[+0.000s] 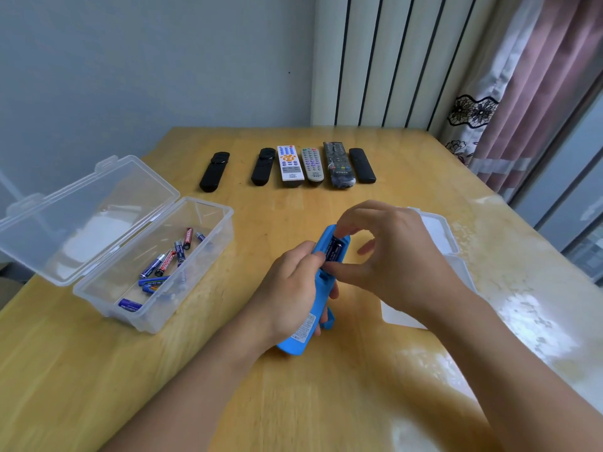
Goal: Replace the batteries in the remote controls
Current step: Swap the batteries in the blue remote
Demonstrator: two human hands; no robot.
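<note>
Blue remote held back-up over the worktop, a battery at its open compartment.

The left hand (287,291) grips the blue remote (306,308) around its middle, above the worktop (326,402). The right hand (388,256) pinches a dark battery (334,251) end to end, seemingly seated in the compartment near the remote's far end. Loose batteries (163,265) lie in the clear box (208,256) well to the left; six remotes (290,164) are lined up beyond.

glossy wooden table (326,402), clear plastic box (208,243)
</note>
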